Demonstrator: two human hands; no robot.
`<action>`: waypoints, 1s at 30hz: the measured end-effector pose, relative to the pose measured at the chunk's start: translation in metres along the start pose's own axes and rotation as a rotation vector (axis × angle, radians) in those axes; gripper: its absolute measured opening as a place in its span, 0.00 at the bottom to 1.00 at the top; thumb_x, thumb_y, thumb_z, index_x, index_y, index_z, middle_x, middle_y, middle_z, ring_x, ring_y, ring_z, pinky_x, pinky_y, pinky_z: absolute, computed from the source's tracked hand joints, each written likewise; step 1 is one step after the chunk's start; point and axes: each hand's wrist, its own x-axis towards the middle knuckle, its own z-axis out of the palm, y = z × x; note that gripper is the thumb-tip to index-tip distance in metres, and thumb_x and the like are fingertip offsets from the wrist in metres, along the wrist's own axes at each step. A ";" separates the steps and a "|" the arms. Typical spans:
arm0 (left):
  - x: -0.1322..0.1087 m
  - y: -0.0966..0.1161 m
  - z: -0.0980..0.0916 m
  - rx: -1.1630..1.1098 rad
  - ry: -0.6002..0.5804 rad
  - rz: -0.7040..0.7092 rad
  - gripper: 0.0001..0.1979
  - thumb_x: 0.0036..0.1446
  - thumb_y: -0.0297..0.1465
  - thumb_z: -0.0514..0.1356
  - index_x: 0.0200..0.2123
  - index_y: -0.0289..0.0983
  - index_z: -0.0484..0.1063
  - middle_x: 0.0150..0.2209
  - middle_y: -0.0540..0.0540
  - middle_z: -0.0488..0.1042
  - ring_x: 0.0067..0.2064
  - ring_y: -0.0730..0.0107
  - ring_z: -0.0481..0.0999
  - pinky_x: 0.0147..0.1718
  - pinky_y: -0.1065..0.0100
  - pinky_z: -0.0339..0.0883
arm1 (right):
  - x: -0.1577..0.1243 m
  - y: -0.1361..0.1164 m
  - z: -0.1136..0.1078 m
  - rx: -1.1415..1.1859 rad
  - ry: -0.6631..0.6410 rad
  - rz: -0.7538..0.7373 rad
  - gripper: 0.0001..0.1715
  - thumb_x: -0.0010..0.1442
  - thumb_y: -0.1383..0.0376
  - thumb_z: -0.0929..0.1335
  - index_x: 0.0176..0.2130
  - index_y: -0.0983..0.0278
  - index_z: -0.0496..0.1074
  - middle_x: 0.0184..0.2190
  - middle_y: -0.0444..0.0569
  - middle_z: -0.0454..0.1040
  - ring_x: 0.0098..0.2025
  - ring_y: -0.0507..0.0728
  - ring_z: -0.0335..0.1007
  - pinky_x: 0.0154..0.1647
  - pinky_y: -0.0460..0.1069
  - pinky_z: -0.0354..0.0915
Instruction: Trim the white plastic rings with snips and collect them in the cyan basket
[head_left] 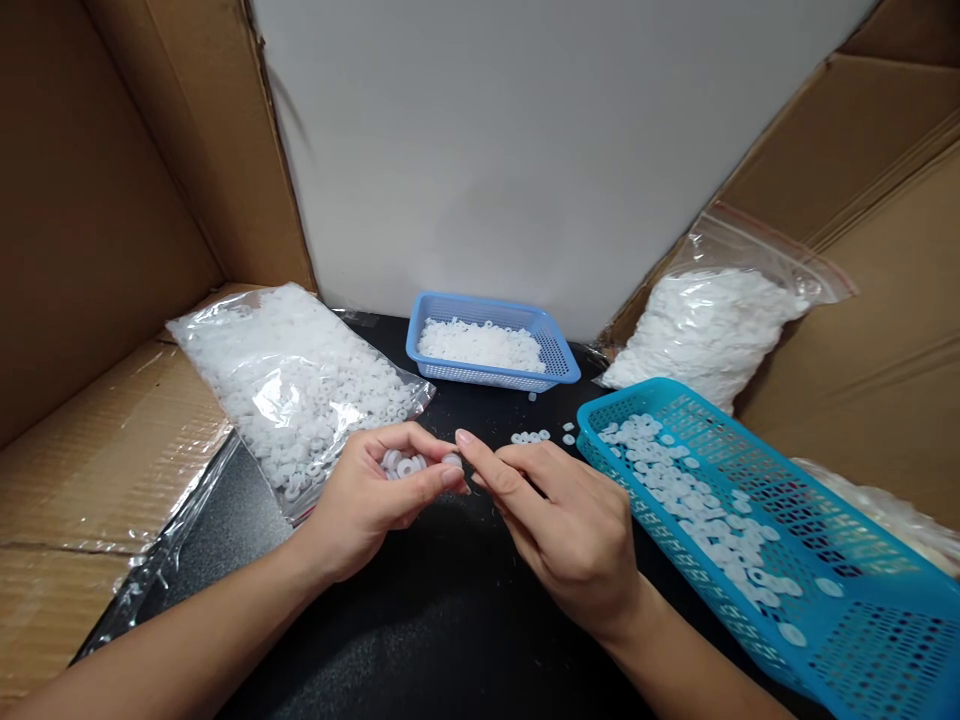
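My left hand (375, 500) is cupped over the black table, palm up, holding several small white plastic rings (405, 464) in its fingers. Its thumb and forefinger pinch one white ring (452, 461) at the fingertips. My right hand (559, 520) meets it from the right, fingers curled, its forefinger and thumb touching that same ring. Both hands hover just above the dark tabletop (420, 620), between a clear bag on the left and a teal basket on the right.
A clear bag of white rings (292, 385) lies at the left. A blue basket (559, 360) with white rings stands at the back. A teal basket (862, 620) holds scattered rings at right; another full bag (712, 330) leans behind it. Loose rings (531, 437) lie nearby. Cardboard walls surround.
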 end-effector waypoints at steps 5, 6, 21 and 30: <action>-0.001 -0.002 -0.001 0.033 0.023 -0.020 0.15 0.47 0.39 0.76 0.34 0.35 0.85 0.26 0.45 0.78 0.19 0.86 0.57 0.17 0.80 0.48 | 0.000 0.002 0.002 0.077 0.016 0.089 0.19 0.69 0.76 0.65 0.57 0.70 0.75 0.32 0.49 0.76 0.33 0.50 0.70 0.34 0.45 0.64; -0.001 -0.002 -0.001 0.040 0.024 -0.013 0.15 0.47 0.39 0.76 0.35 0.36 0.85 0.28 0.43 0.79 0.20 0.85 0.58 0.17 0.80 0.48 | 0.000 0.003 0.002 0.105 0.025 0.105 0.20 0.69 0.76 0.65 0.58 0.68 0.74 0.32 0.48 0.76 0.33 0.49 0.70 0.34 0.45 0.64; 0.000 -0.004 -0.006 0.105 -0.030 0.116 0.06 0.52 0.32 0.74 0.36 0.43 0.87 0.37 0.43 0.83 0.27 0.79 0.69 0.21 0.77 0.57 | -0.004 0.008 0.005 0.229 0.125 0.220 0.29 0.68 0.76 0.66 0.64 0.58 0.70 0.38 0.47 0.75 0.35 0.49 0.71 0.35 0.45 0.67; 0.000 -0.001 -0.003 0.129 -0.028 0.185 0.06 0.51 0.28 0.74 0.34 0.43 0.86 0.34 0.45 0.83 0.37 0.71 0.79 0.35 0.74 0.69 | -0.001 0.009 0.009 0.280 0.150 0.279 0.32 0.69 0.76 0.64 0.67 0.54 0.66 0.33 0.45 0.68 0.32 0.48 0.67 0.33 0.43 0.67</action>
